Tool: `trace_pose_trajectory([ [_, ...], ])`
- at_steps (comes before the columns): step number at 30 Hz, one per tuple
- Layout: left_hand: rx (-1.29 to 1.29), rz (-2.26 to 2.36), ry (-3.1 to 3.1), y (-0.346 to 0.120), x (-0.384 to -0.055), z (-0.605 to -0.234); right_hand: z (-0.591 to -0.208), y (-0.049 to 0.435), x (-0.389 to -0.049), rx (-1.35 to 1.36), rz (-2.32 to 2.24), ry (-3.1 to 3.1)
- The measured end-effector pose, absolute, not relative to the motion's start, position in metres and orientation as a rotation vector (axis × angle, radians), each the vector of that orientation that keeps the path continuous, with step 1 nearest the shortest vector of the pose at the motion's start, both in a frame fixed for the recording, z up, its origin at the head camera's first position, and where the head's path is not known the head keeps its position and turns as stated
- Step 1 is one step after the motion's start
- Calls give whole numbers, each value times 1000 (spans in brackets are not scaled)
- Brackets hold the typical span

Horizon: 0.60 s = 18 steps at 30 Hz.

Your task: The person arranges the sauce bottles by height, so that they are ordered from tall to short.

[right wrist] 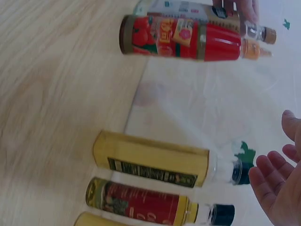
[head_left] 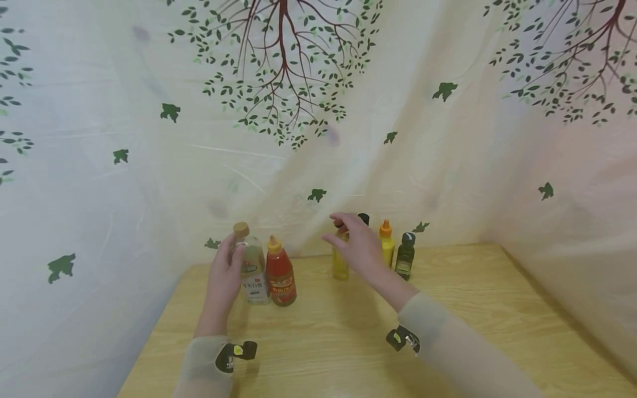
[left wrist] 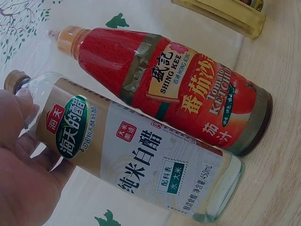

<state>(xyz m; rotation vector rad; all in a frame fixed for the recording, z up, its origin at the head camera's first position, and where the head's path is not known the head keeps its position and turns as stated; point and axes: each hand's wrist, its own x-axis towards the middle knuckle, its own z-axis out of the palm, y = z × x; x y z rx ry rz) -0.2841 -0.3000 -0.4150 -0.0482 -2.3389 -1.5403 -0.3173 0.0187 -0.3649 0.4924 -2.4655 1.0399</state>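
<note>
My left hand (head_left: 226, 276) grips a clear glass bottle of white rice vinegar (left wrist: 136, 150) by its neck and shoulder, just below the brown cap. The vinegar bottle stands upright on the table, right beside a red tomato ketchup squeeze bottle (left wrist: 136, 70) with an orange nozzle cap. Over on the other side, my right hand (head_left: 360, 243) is raised near the dark cap of a square bottle of yellow oil (right wrist: 155, 157). Its fingers are loosely bent with nothing between them, as the right wrist view shows (right wrist: 282, 183).
Beside the oil stand a red-labelled bottle (right wrist: 141, 202) with a dark cap, a yellow squeeze bottle (head_left: 386, 249) with an orange nozzle, and a small dark bottle (head_left: 405, 257). A pale curtain (head_left: 278, 182) with leaf prints hangs behind the wooden table (head_left: 308, 342).
</note>
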Motion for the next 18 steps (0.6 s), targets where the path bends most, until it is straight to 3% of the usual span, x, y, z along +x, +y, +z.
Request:
trace_pose_trajectory([
  [18,-56,-1549,-2325,-300,-285,-416,-357,54,-342,455,1006,-2557],
])
